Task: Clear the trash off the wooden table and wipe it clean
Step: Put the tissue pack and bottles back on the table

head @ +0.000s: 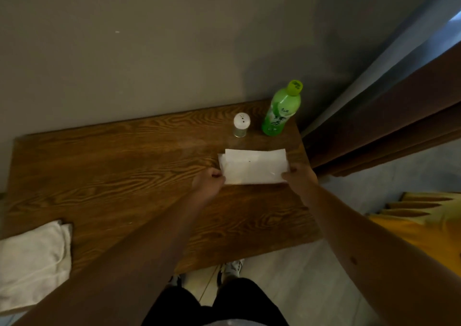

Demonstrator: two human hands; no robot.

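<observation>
Both hands pinched a white sheet of paper [254, 166] over the wooden table [112, 166] — the left hand [208, 182] gripped its left edge, the right hand [299, 176] its right edge. The sheet sat toward the table's 2 o'clock area. Beyond it, near the wall at about 1 o'clock, stood a small shaker [241, 124] and, just beside it, a green bottle [282, 111], both upright. A folded white cloth [32, 263] lay at the table's 8 o'clock corner — well apart from the paper.
</observation>
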